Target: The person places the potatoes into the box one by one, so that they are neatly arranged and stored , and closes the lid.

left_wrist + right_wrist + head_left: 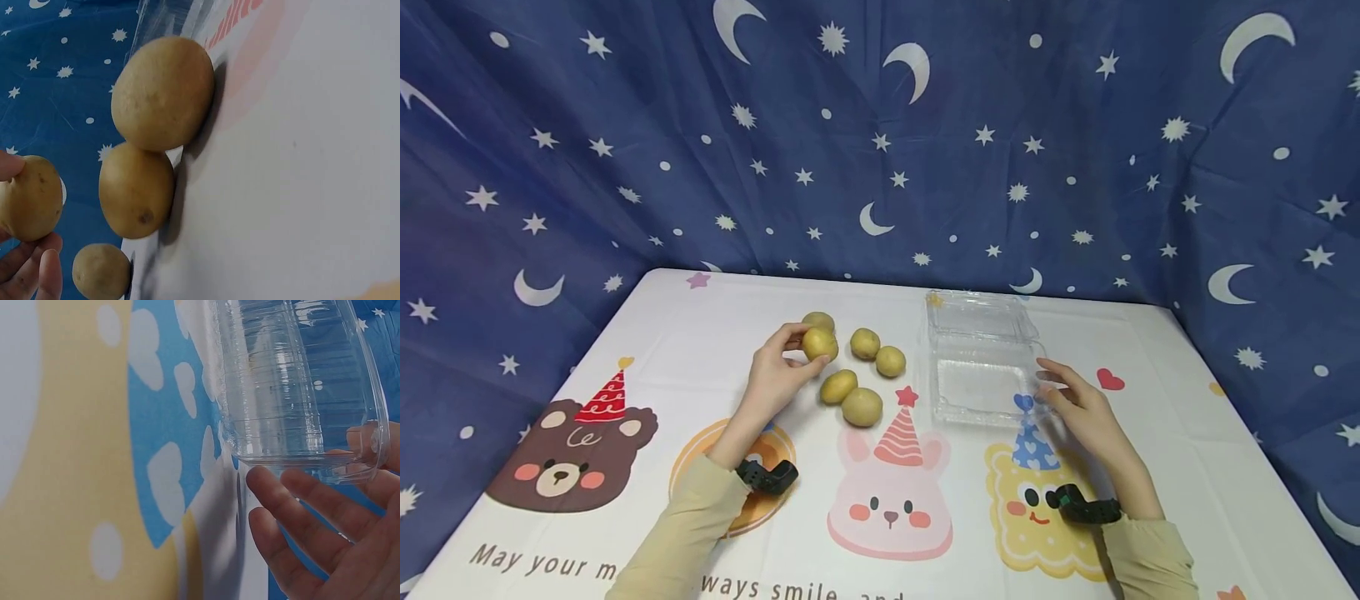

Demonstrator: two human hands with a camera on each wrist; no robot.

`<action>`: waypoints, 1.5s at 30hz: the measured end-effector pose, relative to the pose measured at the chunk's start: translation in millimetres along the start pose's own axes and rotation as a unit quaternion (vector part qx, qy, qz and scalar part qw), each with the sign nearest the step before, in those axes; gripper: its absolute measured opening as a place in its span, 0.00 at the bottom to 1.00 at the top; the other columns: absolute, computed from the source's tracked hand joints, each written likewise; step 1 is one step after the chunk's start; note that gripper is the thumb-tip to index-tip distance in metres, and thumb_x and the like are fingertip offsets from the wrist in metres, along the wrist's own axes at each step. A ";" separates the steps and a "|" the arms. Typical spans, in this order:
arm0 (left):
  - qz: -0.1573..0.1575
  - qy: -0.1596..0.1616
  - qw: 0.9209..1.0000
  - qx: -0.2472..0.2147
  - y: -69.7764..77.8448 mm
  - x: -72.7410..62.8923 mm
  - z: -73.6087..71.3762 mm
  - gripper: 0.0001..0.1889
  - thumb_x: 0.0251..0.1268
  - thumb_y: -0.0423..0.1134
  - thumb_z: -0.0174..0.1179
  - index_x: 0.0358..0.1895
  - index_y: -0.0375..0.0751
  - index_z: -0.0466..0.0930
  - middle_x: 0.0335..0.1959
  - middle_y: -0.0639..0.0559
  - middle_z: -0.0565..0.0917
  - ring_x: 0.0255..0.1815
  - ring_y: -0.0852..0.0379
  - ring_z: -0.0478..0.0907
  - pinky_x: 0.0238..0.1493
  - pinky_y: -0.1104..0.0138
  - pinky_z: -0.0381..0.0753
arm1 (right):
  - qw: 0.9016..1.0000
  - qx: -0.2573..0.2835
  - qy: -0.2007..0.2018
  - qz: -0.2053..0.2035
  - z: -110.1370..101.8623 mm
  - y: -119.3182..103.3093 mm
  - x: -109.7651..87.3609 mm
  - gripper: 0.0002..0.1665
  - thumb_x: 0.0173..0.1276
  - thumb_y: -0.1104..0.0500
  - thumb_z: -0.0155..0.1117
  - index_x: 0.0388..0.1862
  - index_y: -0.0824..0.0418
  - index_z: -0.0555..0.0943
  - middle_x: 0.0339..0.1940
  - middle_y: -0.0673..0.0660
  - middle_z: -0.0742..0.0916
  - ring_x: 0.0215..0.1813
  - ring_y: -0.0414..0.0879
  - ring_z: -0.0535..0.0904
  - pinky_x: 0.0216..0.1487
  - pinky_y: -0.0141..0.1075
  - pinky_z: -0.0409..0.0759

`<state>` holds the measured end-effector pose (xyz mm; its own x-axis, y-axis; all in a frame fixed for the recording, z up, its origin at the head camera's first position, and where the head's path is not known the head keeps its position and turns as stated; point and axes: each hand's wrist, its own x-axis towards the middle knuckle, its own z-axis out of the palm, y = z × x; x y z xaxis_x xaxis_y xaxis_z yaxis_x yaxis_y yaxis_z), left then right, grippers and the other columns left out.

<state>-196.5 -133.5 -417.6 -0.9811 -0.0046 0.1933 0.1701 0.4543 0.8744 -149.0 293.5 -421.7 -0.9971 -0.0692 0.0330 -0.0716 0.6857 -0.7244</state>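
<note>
My left hand (778, 375) holds a yellow-brown potato (820, 343) between thumb and fingers, above the table. Another potato (817, 320) lies just behind it, partly covered. Two potatoes rest close together in front, one oval (136, 190) and one larger (164, 94). A further pair, a rounder potato (865, 343) and a small one (891, 362), lies farther right. My right hand (1078, 408) is at the right side of a clear plastic clamshell box (985, 417), its thumb and finger at the rim; the other fingers (312, 515) are spread beside the wall.
The box's lid (981, 315) stands folded back toward the rear of the table. A white tablecloth (760, 300) printed with cartoon animals covers the table. A dark blue curtain (880, 142) with moons and stars hangs behind and at both sides.
</note>
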 end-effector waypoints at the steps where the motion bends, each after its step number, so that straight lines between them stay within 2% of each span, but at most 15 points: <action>1: 0.004 -0.004 1.000 -0.003 2.2 -0.6 1.8 0.27 0.53 0.38 0.70 0.58 0.41 0.75 0.51 0.42 0.81 0.50 0.49 0.79 0.34 0.77 0.76 | 1.000 -0.001 0.001 0.002 -0.6 0.1 -0.3 0.28 0.76 0.51 0.48 0.72 0.57 0.64 0.63 0.68 0.77 0.54 0.64 0.80 0.59 0.61 0.73; 5: 0.013 -0.019 1.000 -0.012 10.0 -2.8 9.6 0.27 0.53 0.38 0.70 0.59 0.43 0.75 0.51 0.43 0.81 0.50 0.50 0.78 0.35 0.76 0.78 | 1.000 0.000 0.004 0.006 -3.2 0.1 -2.7 0.29 0.76 0.53 0.48 0.73 0.58 0.63 0.64 0.69 0.76 0.54 0.64 0.80 0.59 0.62 0.73; 8: 0.020 -0.018 1.000 -0.009 13.9 -4.8 13.6 0.27 0.52 0.37 0.70 0.58 0.43 0.75 0.50 0.44 0.81 0.50 0.50 0.78 0.36 0.75 0.78 | 1.000 0.003 0.002 0.002 -3.2 0.1 -2.5 0.29 0.76 0.53 0.48 0.73 0.58 0.63 0.64 0.69 0.76 0.54 0.64 0.80 0.59 0.61 0.72; 15: 0.030 -0.032 0.999 -0.004 23.1 -7.8 22.9 0.26 0.53 0.37 0.70 0.58 0.43 0.76 0.52 0.46 0.82 0.51 0.51 0.78 0.38 0.72 0.79 | 1.000 -0.002 0.005 -0.015 1.3 -1.9 2.8 0.28 0.76 0.55 0.49 0.73 0.58 0.63 0.62 0.68 0.78 0.50 0.60 0.82 0.55 0.51 0.76; 18: 0.037 -0.046 0.998 -0.004 29.0 -5.9 30.4 0.27 0.53 0.37 0.70 0.58 0.44 0.75 0.52 0.47 0.81 0.52 0.51 0.78 0.39 0.70 0.79 | 1.000 0.004 0.003 -0.011 2.1 -1.4 2.8 0.29 0.76 0.56 0.49 0.73 0.59 0.62 0.62 0.70 0.77 0.50 0.61 0.82 0.55 0.53 0.76; 23: 0.064 -0.057 0.996 -0.006 37.4 -2.1 40.3 0.27 0.52 0.37 0.70 0.58 0.43 0.75 0.52 0.47 0.81 0.52 0.52 0.78 0.40 0.67 0.80 | 1.000 0.007 0.003 -0.008 1.9 0.4 2.7 0.29 0.76 0.55 0.49 0.74 0.59 0.61 0.62 0.70 0.77 0.51 0.62 0.82 0.56 0.57 0.75; 27: 0.076 -0.061 0.995 -0.007 43.6 -0.3 44.9 0.26 0.51 0.37 0.71 0.57 0.43 0.76 0.51 0.47 0.81 0.51 0.53 0.78 0.38 0.68 0.80 | 1.000 0.008 0.003 -0.014 1.2 0.4 3.1 0.29 0.76 0.56 0.50 0.74 0.58 0.62 0.62 0.70 0.78 0.51 0.61 0.82 0.56 0.55 0.75; 30: 0.075 -0.071 0.995 -0.011 48.8 0.5 48.5 0.27 0.50 0.37 0.71 0.57 0.42 0.76 0.51 0.47 0.81 0.51 0.52 0.78 0.41 0.63 0.81 | 1.000 0.011 0.005 -0.017 1.2 0.3 3.3 0.29 0.75 0.56 0.50 0.73 0.57 0.62 0.61 0.69 0.78 0.50 0.61 0.82 0.57 0.54 0.75; 34: 0.086 -0.089 0.992 -0.014 56.3 2.3 56.2 0.27 0.50 0.36 0.71 0.56 0.40 0.76 0.52 0.46 0.81 0.51 0.51 0.79 0.45 0.56 0.83 | 1.000 0.019 0.005 -0.016 1.0 1.5 2.5 0.29 0.75 0.56 0.50 0.73 0.58 0.62 0.61 0.70 0.78 0.51 0.62 0.82 0.58 0.58 0.74; 37: 0.104 -0.092 0.990 0.004 61.7 4.6 63.7 0.27 0.50 0.37 0.71 0.56 0.41 0.76 0.51 0.46 0.81 0.51 0.51 0.79 0.47 0.56 0.82 | 1.000 0.019 0.007 -0.018 0.9 2.8 2.2 0.29 0.75 0.56 0.50 0.73 0.59 0.62 0.61 0.70 0.78 0.51 0.63 0.82 0.57 0.57 0.75; 42: 0.125 -0.096 0.987 0.035 70.5 10.1 75.3 0.25 0.50 0.38 0.71 0.55 0.43 0.76 0.47 0.49 0.82 0.50 0.54 0.79 0.47 0.61 0.80 | 1.000 0.020 0.008 -0.021 0.8 3.2 1.5 0.29 0.75 0.57 0.51 0.73 0.58 0.62 0.60 0.69 0.79 0.50 0.60 0.83 0.55 0.47 0.77; 45: 0.137 -0.106 0.984 0.039 75.5 13.9 79.8 0.25 0.51 0.38 0.71 0.55 0.43 0.76 0.46 0.50 0.81 0.47 0.55 0.80 0.43 0.64 0.83 | 0.999 0.027 0.005 -0.021 0.7 2.0 1.2 0.30 0.75 0.56 0.51 0.73 0.57 0.62 0.60 0.68 0.79 0.51 0.60 0.83 0.56 0.49 0.76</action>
<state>-204.7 -28.2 -384.5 -0.8978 0.3096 0.3132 0.4319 0.4800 0.7636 -150.3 294.3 -423.6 -0.9934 -0.0902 0.0711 -0.1126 0.6428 -0.7577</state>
